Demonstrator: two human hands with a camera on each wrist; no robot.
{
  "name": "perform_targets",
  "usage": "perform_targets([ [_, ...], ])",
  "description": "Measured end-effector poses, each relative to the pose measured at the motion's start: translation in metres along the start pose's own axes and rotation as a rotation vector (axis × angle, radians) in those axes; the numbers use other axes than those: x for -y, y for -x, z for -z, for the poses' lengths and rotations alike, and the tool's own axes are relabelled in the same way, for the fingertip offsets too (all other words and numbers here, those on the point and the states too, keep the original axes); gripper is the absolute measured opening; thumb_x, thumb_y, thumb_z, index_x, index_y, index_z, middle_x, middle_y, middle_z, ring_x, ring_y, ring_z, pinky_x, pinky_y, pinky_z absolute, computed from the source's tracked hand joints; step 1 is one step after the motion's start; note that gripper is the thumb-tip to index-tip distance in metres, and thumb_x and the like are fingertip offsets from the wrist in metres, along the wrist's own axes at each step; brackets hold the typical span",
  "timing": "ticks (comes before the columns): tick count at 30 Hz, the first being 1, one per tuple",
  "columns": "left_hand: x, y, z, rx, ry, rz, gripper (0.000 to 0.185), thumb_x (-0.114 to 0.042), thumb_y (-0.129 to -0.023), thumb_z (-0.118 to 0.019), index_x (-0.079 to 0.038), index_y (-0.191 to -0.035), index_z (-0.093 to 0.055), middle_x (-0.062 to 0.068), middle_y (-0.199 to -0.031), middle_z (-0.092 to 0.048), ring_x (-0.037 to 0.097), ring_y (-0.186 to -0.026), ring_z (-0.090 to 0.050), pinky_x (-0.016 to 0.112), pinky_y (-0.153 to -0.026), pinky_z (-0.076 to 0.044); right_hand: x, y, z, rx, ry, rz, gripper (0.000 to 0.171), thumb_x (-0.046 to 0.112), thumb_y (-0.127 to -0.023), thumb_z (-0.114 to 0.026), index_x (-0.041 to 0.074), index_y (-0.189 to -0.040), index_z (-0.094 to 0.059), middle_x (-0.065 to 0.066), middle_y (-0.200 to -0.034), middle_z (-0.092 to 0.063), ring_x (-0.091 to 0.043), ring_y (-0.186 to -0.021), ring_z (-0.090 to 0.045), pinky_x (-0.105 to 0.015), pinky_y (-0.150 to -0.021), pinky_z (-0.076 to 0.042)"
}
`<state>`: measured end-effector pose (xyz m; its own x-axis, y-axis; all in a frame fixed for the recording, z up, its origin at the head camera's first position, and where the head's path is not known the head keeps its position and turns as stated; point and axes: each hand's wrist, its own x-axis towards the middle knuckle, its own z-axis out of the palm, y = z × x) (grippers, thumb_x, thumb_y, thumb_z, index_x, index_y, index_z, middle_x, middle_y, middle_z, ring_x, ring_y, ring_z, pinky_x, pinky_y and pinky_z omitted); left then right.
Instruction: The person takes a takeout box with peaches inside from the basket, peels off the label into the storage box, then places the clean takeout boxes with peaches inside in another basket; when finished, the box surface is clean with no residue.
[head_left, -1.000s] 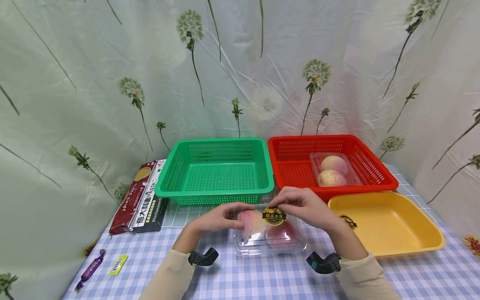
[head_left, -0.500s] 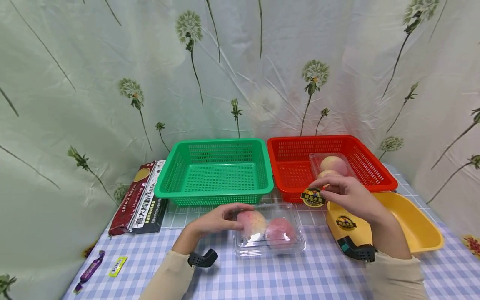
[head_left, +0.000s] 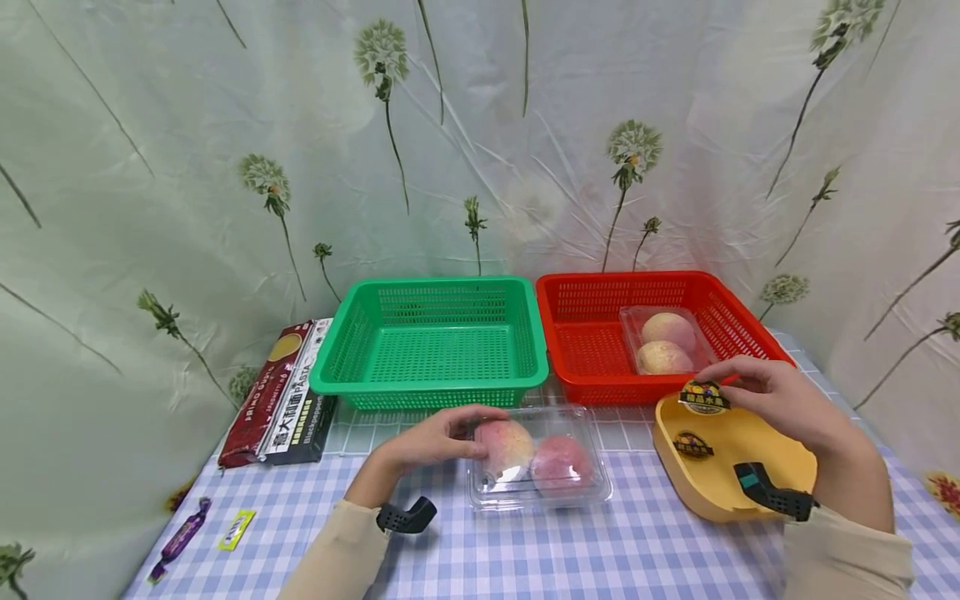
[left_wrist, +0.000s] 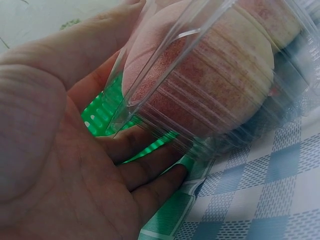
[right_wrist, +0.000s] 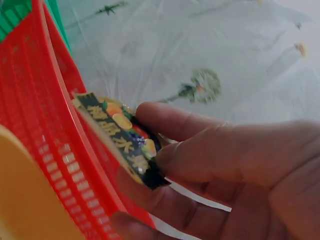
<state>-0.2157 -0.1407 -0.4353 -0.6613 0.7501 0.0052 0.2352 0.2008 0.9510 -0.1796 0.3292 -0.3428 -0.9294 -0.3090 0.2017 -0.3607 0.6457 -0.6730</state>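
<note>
A clear plastic box lies on the checked cloth, with two pink-and-cream peaches inside. My left hand grips its left end; in the left wrist view the thumb is up by one edge of the clear box and the other fingers curl round its side. Over the yellow tray, my right hand pinches a black-and-gold fruit label between thumb and forefinger. The label looks bent in the right wrist view. A second such label sticks to the tray's inner left side.
Behind the box stands a green basket. Right of it, a red basket contains another clear box of peaches. Pasta boxes lie at the left, with a purple-wrapped candy and a small yellow packet nearer the front.
My right hand has lifted the label off the box lid and carried it right, over the yellow tray. The tray has turned and shifted somewhat. My left hand stays on the box.
</note>
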Motion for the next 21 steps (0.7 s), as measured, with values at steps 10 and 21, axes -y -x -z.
perform_targets([
  [10, -0.002, 0.000, 0.000, 0.001, 0.000, -0.002, 0.055, -0.019, -0.095, -0.069, -0.018, -0.146, -0.050, 0.005, -0.151, -0.049, 0.021, -0.134, -0.047, 0.025, -0.106, -0.042, -0.028, 0.009, 0.008, 0.181, 0.024, -0.230, 0.022, 0.001, -0.096, -0.056, -0.004, -0.114, -0.068, -0.012, -0.108, -0.067, -0.004, -0.085, -0.059, -0.025, -0.071, -0.058],
  [21, 0.000, 0.000, 0.000, 0.003, 0.003, 0.002, 0.056, -0.020, -0.094, -0.069, -0.018, -0.147, -0.050, 0.005, -0.152, -0.049, 0.020, -0.134, -0.047, 0.025, -0.107, -0.042, -0.069, 0.011, -0.002, 0.268, 0.002, -0.378, 0.027, -0.003, -0.094, -0.050, -0.010, -0.115, -0.064, -0.019, -0.108, -0.067, -0.018, -0.090, -0.061, -0.036, -0.072, -0.061],
])
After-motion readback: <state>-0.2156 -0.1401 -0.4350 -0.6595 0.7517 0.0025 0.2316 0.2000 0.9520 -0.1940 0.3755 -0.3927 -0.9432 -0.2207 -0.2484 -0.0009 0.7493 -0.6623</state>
